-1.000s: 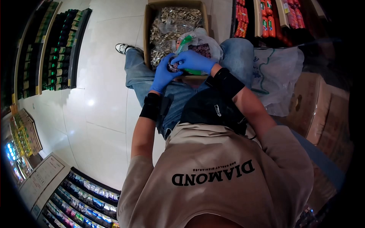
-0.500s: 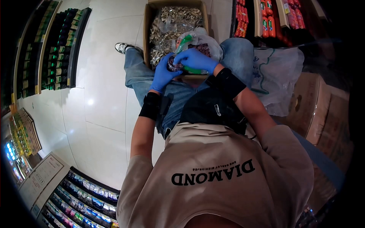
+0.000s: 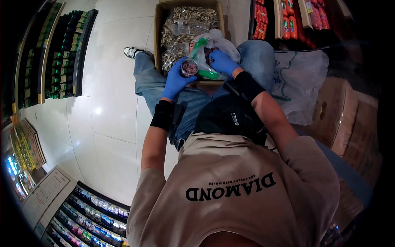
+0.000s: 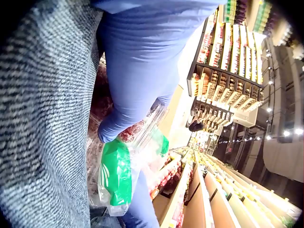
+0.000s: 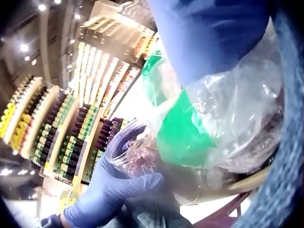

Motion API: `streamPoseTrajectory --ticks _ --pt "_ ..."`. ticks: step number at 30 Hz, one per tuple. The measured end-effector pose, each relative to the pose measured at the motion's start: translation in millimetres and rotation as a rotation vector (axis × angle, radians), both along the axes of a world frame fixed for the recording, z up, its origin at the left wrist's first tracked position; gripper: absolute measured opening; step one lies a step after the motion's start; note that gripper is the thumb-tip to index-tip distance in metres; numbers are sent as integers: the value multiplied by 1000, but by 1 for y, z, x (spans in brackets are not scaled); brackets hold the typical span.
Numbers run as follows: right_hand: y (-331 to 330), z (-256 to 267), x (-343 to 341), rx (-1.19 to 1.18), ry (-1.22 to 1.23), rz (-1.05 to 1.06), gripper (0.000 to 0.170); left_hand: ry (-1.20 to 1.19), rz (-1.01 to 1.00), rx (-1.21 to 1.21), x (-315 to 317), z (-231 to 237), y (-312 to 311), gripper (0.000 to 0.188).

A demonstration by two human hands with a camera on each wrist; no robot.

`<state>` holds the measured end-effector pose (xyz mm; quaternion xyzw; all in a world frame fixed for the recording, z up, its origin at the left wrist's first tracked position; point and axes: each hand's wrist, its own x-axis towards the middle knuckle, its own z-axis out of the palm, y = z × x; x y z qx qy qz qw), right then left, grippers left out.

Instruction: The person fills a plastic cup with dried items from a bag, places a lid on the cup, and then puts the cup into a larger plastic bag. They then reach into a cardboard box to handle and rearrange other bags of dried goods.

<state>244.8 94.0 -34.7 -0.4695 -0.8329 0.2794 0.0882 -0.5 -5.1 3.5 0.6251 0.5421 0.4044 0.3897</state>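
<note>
My blue-gloved left hand (image 3: 176, 81) grips a clear round jar (image 3: 189, 68), its thumb and fingers around the side. Pinkish-purple dried pieces (image 5: 143, 154) show through the jar's open mouth in the right wrist view. The blue-gloved right hand (image 3: 223, 63) is at the mouth of a clear plastic bag (image 3: 228, 46) with green parts, over dark purple pieces (image 3: 209, 52). In the right wrist view that hand's fingertips are hidden behind the bag, so I cannot tell whether they hold anything.
A cardboard box (image 3: 158, 45) between the legs holds bags of dried sliced pieces (image 3: 193, 18). Another white plastic bag (image 3: 302, 84) lies right of the knee, beside cardboard cartons (image 3: 335, 117). Store shelves (image 3: 68, 57) stand at left, with red packaged sausages (image 3: 290, 26) at upper right.
The right hand has moved from over the jar rightward to the plastic bag. The jar's contents now show uncovered; the left hand still holds it in place.
</note>
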Motion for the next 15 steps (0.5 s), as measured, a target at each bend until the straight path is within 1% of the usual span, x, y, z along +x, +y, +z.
streamPoseTrajectory --ticks 1,2,4,7,10,14,15 --pt "0 -13 3 112 61 -30 17 6 0 -2 0 2 0 82" --pt "2 -12 2 112 61 -31 17 7 0 -2 0 1 0 82" --pt "6 -10 1 15 19 85 16 -1 3 -11 0 0 -1 82" --pt "5 -15 1 28 60 69 17 -15 -1 -2 -1 -7 1 88" --pt "2 3 -1 0 67 56 17 -13 2 -5 0 -2 1 87" --pt "5 -7 -2 -48 122 85 18 -27 -3 2 0 -2 1 87" --pt "4 -8 -2 -73 110 73 22 -18 -1 -7 0 -2 1 87"
